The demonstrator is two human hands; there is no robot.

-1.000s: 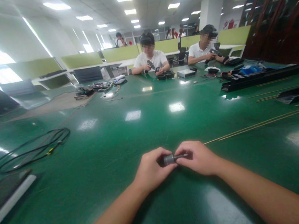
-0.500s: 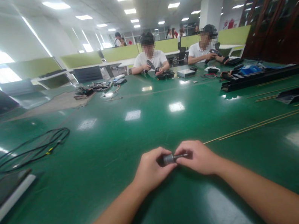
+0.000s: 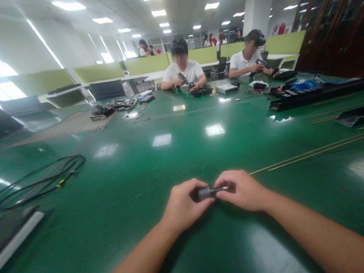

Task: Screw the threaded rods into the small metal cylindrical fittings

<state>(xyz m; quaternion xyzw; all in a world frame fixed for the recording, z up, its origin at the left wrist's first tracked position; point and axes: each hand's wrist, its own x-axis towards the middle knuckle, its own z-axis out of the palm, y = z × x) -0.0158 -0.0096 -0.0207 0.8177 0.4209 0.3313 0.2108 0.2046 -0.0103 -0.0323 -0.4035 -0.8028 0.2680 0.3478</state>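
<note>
Between my two hands lies a small grey cylinder with a slim metal shaft (image 3: 205, 193), its shaft pointing right. My left hand (image 3: 182, 205) grips the thick grey end between thumb and fingers, and the far left end is hidden in the palm. At the shaft, my right hand (image 3: 242, 190) pinches with thumb and fingertips close to where the shaft meets the body. Both hands are just above or on the green tabletop (image 3: 144, 161); I cannot tell which. The exact kind of tool is too small to make out.
Thin brass-coloured rods (image 3: 310, 153) run right from near my right hand. Black metal channels (image 3: 321, 95) lie farther right. At left are a coiled black cable (image 3: 36, 184) and a dark flat device (image 3: 6, 236). Across the table, two people (image 3: 182, 69) handle tools and parts.
</note>
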